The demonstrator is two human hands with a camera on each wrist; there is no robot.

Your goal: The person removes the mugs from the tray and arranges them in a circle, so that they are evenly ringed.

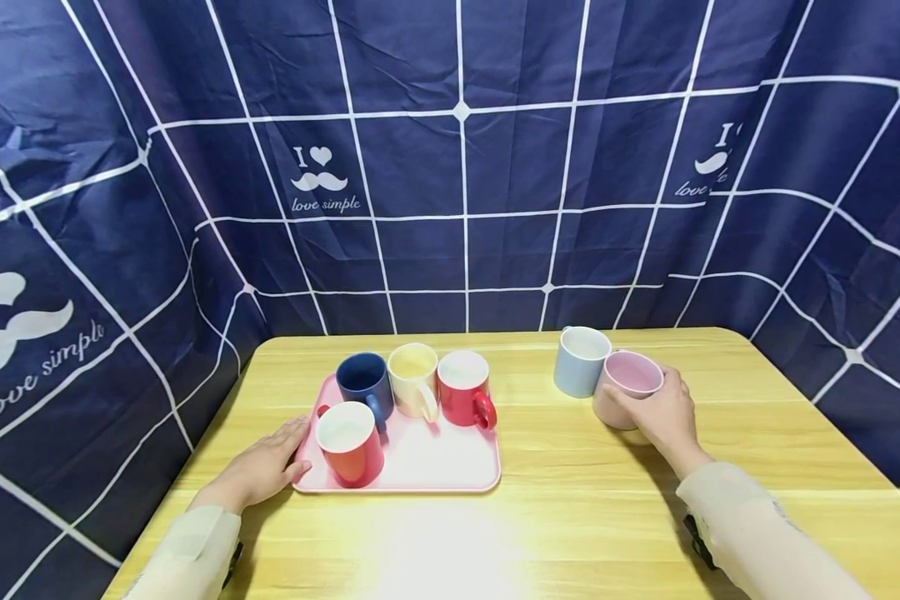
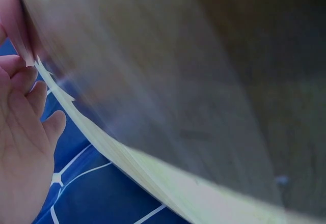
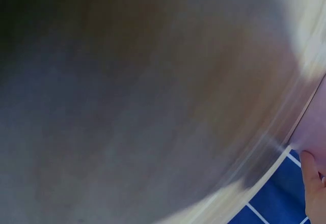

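Note:
My right hand [image 1: 663,410] grips a pink mug [image 1: 621,404] on the right side of the table, thumb at the front and fingers round the far side. Touching or very near that mug stands a light blue mug [image 1: 581,367]. At the left, my left hand [image 1: 266,462] lies against the left edge of a pink tray [image 1: 442,467], its fingers fairly straight. On the tray stand a navy mug [image 1: 363,385], a cream mug [image 1: 411,383], a red mug [image 1: 461,396] and, nearer me, an orange-red mug [image 1: 352,454]. Both wrist views are mostly dark blur.
The wooden table [image 1: 540,500] runs out to rounded far corners. Behind it and along both sides hangs a dark blue curtain [image 1: 510,167] with white grid lines and printed lettering. Bare tabletop lies between the tray and the two mugs on the right.

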